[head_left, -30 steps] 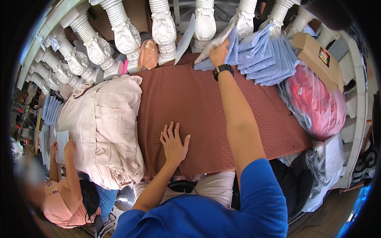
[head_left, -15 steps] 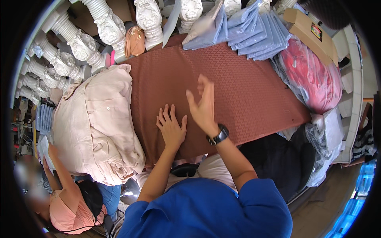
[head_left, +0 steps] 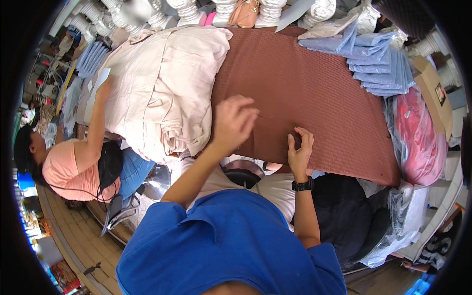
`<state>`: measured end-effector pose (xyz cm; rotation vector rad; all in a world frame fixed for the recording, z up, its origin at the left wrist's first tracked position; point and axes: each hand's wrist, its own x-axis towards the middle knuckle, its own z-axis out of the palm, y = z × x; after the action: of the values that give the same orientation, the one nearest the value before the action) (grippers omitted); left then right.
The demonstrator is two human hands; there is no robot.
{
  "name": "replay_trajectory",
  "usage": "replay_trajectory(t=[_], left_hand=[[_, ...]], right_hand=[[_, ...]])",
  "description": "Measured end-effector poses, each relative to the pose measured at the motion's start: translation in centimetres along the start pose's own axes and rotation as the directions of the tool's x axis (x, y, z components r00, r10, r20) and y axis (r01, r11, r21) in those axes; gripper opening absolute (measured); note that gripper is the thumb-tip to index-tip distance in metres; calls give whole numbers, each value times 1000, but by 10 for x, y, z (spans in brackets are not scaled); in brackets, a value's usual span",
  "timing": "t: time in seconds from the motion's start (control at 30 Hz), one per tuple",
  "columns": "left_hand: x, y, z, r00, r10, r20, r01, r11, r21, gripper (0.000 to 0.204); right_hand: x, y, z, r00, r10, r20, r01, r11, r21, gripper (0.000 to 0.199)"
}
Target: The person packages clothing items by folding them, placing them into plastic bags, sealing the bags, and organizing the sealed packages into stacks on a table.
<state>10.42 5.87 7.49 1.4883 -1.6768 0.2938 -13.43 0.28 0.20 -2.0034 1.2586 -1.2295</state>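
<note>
A brown textured cloth (head_left: pixel 280 93) covers the table before me. My left hand (head_left: pixel 235 122) is raised over its left part, fingers loosely bent and slightly blurred, with nothing seen in it. Close by on the left lies a tall pile of pale pink garments (head_left: pixel 172 73); the hand appears apart from it. Near the cloth's front edge is my right hand (head_left: pixel 301 151), wearing a black watch (head_left: pixel 303 184). Its thumb and fingers are apart and empty, and I cannot tell whether the fingertips touch the cloth.
Folded garments in clear bags (head_left: pixel 378 69) are stacked at the back right, near a cardboard box (head_left: pixel 433 96) and a bagged red bundle (head_left: pixel 418 130). White balusters (head_left: pixel 184 11) line the back. A person in a pink top (head_left: pixel 69 164) sits at the left, holding a white sheet.
The view has swung left, so the table appears further right. My left hand has lifted off the cloth. My right hand has moved down to the near edge.
</note>
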Motion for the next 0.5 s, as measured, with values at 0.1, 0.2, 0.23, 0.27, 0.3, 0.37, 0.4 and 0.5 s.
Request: replay_trajectory(t=[0.1, 0.2, 0.23, 0.27, 0.3, 0.37, 0.4, 0.5], left_hand=[[1, -58, -58, 938, -333, -94, 344, 929, 139, 17], [-21, -123, -105, 800, -599, -30, 558, 725, 403, 39], [-27, -126, -115, 760, -650, 16, 532, 635, 559, 46], [-33, -130, -124, 710, -702, 49, 479, 533, 697, 53], [-43, -136, -126, 732, -671, 115, 473, 623, 623, 68], [-55, -141, -139, 740, -606, 292, 472, 777, 416, 71], [-59, -136, -146, 742, -555, 377, 472, 831, 295, 72], [-55, -136, -161, 783, -547, 296, 486, 835, 256, 39]], right_hand=[[-4, -8, 2, 999, 29, 30, -30, 999, 37, 23], [-2, -27, 9, 992, 55, 114, -71, 988, 140, 20], [0, -36, 13, 988, 61, 143, -86, 980, 180, 19], [3, -43, 19, 979, 22, 202, -69, 971, 229, 17], [4, -50, 26, 965, -15, 263, -60, 960, 273, 16], [10, -74, 40, 920, -75, 383, -80, 925, 373, 15], [13, -88, 47, 894, -118, 433, -70, 916, 394, 15], [27, -132, 73, 794, -248, 555, -28, 897, 441, 16]])
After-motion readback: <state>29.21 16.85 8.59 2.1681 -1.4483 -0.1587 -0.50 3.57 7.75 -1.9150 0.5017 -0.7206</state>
